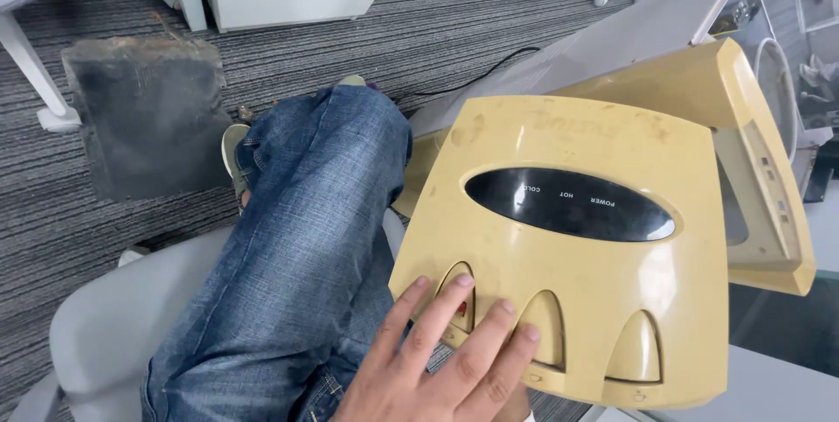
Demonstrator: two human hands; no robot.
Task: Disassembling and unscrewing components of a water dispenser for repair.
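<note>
Resting flat, fingers spread, my hand (446,361) lies open on the near edge of the yellowed plastic cover (568,256), gripping nothing. Cover's broad face runs away from the grip, up and rightward; which hand this is I cannot tell, no other shows.

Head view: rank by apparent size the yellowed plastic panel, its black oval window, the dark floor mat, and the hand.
1. Yellowed plastic panel, clearly largest.
2. Dark floor mat, though farther away, so its true size is unsure.
3 and 4. Hand and black oval window look alike; the hand is cut off by the frame.
</note>
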